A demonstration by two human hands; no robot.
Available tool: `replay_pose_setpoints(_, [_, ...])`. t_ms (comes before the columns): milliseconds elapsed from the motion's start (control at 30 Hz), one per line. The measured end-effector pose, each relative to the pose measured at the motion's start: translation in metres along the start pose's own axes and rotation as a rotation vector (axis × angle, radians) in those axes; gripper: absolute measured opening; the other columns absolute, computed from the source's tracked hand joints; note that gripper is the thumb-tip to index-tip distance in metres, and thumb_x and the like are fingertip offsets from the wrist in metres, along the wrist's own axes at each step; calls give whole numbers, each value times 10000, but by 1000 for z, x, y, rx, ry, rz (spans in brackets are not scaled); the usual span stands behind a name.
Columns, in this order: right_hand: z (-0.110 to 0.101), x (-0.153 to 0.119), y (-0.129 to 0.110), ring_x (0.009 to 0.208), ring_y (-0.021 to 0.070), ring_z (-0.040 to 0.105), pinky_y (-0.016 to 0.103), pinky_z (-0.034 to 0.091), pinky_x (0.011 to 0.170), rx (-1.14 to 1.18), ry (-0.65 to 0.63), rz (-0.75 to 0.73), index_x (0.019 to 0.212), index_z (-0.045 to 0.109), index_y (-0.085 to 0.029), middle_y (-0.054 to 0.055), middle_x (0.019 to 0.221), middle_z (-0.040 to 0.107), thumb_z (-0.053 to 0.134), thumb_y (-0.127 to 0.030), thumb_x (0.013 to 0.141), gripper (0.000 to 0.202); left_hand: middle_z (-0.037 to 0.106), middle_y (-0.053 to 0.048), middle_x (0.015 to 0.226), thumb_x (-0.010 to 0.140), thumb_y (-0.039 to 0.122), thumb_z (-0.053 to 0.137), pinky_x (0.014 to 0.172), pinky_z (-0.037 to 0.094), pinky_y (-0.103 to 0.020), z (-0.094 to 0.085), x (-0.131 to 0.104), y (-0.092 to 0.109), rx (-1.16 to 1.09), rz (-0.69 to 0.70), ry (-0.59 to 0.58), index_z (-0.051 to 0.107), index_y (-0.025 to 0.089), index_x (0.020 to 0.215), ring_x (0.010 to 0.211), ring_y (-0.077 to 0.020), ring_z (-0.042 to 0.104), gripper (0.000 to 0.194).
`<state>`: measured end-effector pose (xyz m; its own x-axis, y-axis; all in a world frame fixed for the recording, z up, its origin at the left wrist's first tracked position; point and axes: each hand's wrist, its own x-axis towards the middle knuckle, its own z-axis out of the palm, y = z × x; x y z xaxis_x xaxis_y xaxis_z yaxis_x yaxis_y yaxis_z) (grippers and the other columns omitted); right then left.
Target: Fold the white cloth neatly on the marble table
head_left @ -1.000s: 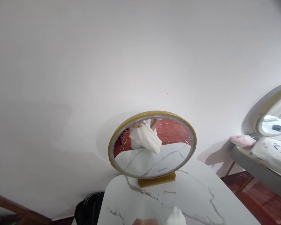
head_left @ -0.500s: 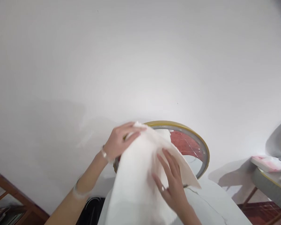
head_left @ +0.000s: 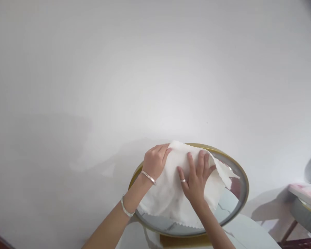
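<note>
Two bare hands are laid on a thin white cloth (head_left: pixel 158 197), which is spread across the face of an oval-looking mirror (head_left: pixel 229 204) with a gold-coloured rim (head_left: pixel 217 151). The mirror is stood on a gold-coloured base (head_left: pixel 184 241) on a marble-patterned tabletop (head_left: pixel 254 231), close to the wall (head_left: pixel 155 69). By the left hand (head_left: pixel 154 162), the upper left edge of the cloth is covered near the rim, with the fingers bent over it; whether the fabric is pinched there cannot be told, as the thumb is hidden. The right hand (head_left: pixel 196 178) is opened out, fingers spread, and is rested on the middle of the cloth without any grasp being closed. The cloth is judged to be light, soft and limp, easily creased or bunched, so it is best taken by an upper corner and pressed with a flat palm. Its lower edge is left loose over the glass. The mirror is likely to be rigid, smooth and breakable, and it might be tipped by a hard push high up; it would be steadied best by the rim, with fingertips kept off the glass.
</note>
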<state>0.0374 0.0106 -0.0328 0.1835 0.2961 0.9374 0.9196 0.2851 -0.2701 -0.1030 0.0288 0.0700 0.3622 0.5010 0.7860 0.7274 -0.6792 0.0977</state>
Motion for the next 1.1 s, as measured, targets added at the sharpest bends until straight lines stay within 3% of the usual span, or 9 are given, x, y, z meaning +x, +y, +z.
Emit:
replay_pose_setpoints(100, [6, 12, -9, 1428, 401, 157, 731, 92, 1052, -15, 14, -117, 1513, 177, -264, 139, 1583, 100, 460, -360, 947, 640, 622, 17, 670, 993, 321, 346, 590, 412, -222, -6, -10, -12, -123, -163, 46, 595, 194, 753, 616, -111, 567, 368])
replay_pose_setpoints(167, [10, 12, -20, 1423, 384, 196, 701, 102, 1076, -14, -3, -227, 1504, 216, -271, 129, 1579, 128, 478, -359, 939, 629, 472, 50, 536, 979, 348, 367, 523, 342, -221, -10, -34, -26, -172, -283, 107, 478, 194, 611, 502, -91, 437, 414])
replay_pose_setpoints(367, [21, -19, -35, 1388, 190, 340, 319, 317, 1130, 42, -178, -652, 1453, 358, -273, 32, 1521, 339, 535, -324, 916, 568, 280, 70, 503, 937, 416, 387, 461, 276, -221, -11, -119, -67, -272, -618, 307, 308, 220, 567, 476, -90, 302, 426])
replay_pose_setpoints(467, [20, -21, -25, 1376, 214, 362, 358, 334, 1135, -14, -120, -535, 1463, 330, -307, 6, 1525, 331, 572, -363, 898, 618, 295, 70, 510, 945, 400, 386, 477, 274, -224, -16, -103, -57, -250, -547, 275, 310, 220, 573, 473, -90, 300, 420])
replay_pose_setpoints(600, [10, 2, -1, 1418, 326, 250, 539, 325, 1112, 48, 21, -282, 1508, 202, -276, 57, 1582, 162, 564, -290, 903, 706, 464, 39, 548, 978, 360, 338, 531, 313, -240, -15, -25, -14, -213, -284, 67, 456, 209, 597, 505, -108, 417, 427])
replay_pose_setpoints(700, [2, 21, 21, 1409, 358, 256, 621, 281, 1088, 10, 141, -133, 1496, 245, -277, 90, 1563, 227, 551, -242, 911, 661, 518, 19, 534, 986, 344, 326, 519, 307, -267, -1, 28, 19, -125, -150, -131, 548, 215, 610, 484, -130, 453, 455])
replay_pose_setpoints(800, [-4, 33, 32, 1380, 366, 319, 673, 218, 1075, -40, 232, -43, 1455, 347, -280, 114, 1514, 339, 511, -230, 931, 551, 509, 17, 501, 985, 347, 336, 494, 279, -272, 9, 49, 35, -70, -166, -215, 578, 220, 601, 448, -136, 438, 471])
replay_pose_setpoints(933, [-2, 35, 16, 1373, 366, 333, 682, 184, 1076, -39, 213, -102, 1437, 379, -298, 103, 1502, 360, 477, -223, 939, 514, 425, 37, 468, 977, 391, 348, 501, 248, -262, -1, 27, 17, -124, -301, -123, 505, 210, 538, 450, -118, 378, 500])
replay_pose_setpoints(1100, [22, 12, -35, 1394, 298, 313, 513, 304, 1100, 99, -59, -331, 1458, 329, -339, 41, 1538, 302, 463, -228, 926, 560, 386, 50, 514, 922, 528, 404, 525, 298, -238, -17, -63, -46, -374, -615, 111, 427, 196, 551, 534, -109, 401, 498])
